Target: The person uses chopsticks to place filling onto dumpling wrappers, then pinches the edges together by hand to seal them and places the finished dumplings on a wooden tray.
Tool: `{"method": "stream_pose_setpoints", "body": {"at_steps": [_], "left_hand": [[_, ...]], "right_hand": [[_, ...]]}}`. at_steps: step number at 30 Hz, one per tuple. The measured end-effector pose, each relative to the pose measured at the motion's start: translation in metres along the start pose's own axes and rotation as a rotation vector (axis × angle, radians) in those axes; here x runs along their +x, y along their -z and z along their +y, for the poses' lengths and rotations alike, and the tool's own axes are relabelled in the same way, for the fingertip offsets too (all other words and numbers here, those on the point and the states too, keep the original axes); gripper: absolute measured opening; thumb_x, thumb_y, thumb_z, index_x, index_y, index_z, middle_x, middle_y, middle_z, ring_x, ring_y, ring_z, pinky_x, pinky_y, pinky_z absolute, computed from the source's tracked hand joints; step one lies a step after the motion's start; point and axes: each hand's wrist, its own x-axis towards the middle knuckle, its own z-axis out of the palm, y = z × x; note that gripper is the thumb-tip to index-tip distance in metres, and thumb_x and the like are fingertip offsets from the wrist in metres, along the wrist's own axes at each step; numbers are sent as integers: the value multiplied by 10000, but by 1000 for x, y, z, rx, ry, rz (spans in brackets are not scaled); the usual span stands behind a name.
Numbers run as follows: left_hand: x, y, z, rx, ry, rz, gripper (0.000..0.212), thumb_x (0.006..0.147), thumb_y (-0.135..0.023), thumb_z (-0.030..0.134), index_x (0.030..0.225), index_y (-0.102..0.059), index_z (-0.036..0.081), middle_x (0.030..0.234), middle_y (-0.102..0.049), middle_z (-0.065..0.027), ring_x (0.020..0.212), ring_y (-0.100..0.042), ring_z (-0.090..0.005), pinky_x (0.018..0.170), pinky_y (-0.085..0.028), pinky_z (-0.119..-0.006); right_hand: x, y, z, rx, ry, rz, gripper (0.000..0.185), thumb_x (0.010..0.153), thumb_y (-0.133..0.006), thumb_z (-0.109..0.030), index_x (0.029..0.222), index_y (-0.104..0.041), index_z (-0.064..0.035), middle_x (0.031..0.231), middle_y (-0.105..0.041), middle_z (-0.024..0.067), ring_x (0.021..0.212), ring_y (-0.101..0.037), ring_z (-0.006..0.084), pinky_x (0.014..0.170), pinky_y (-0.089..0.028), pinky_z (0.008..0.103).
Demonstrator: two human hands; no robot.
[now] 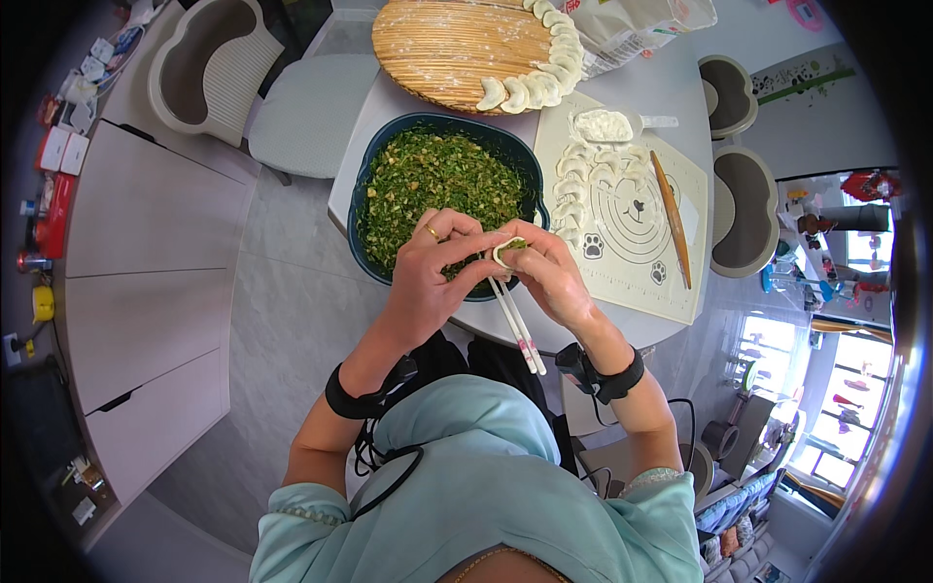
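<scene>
Over the near edge of a dark blue basin (357, 240) of chopped green filling (437, 175), my two hands meet at a dough wrapper (500, 253) with green filling inside. My left hand (437, 273) pinches the wrapper's left side. My right hand (550, 273) holds its right side, fingers curled around it. A pair of white chopsticks (519, 328) with pink marks sticks out below the fingers; which hand grips them cannot be told. Right of the basin, dumplings or wrappers (572, 189) lie on a cream silicone mat (619, 284), beside a wooden rolling pin (670, 218).
A round woven tray (452, 51) bears a curved row of dumplings (536, 89) at the back. Next to it stands a flour bag (619, 33). A scoop of flour (603, 125) sits on the mat. Chairs (313, 116) surround the table.
</scene>
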Motion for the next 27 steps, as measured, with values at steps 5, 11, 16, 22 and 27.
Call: {"method": "stream_pose_setpoints", "body": {"at_steps": [5,11,16,22,27], "left_hand": [[0,2,-1,5,-17,2,323,707,-732,42,1028,-709,69,834,-552,-38,796,-504,-172,712,-422,-280],[-1,2,-7,-3,-31,69,264,707,-727,39,965,-737,97,777,-559,-15,743,-493,-154,665,-411,-264],[-2,4,-9,0,-57,102,224,722,-710,16,936,-739,79,769,-574,-20,737,-498,-145,649,-403,-255],[-1,8,-6,49,-81,145,200,742,-707,54,933,-737,106,807,-592,-21,725,-507,-166,625,-423,-275],[4,17,-6,-100,53,135,191,787,-635,1,955,-715,39,881,-611,-73,836,-556,-183,731,-443,-264]], "right_hand": [[2,2,5,-29,11,17,183,841,-477,-145,916,-583,-17,782,-517,-15,744,-454,66,688,-373,225],[3,2,2,161,-21,-78,287,868,-402,-186,982,-572,16,850,-569,52,800,-500,110,750,-393,250],[4,2,4,312,16,-122,373,904,-362,-226,1065,-543,58,946,-595,112,878,-537,156,787,-404,280],[7,-4,1,258,18,-72,393,940,-336,-248,1077,-544,55,962,-598,106,887,-545,158,793,-407,286],[12,1,0,82,-14,-67,586,1003,-241,-456,1066,-576,21,965,-603,90,852,-546,145,779,-412,279]]}}
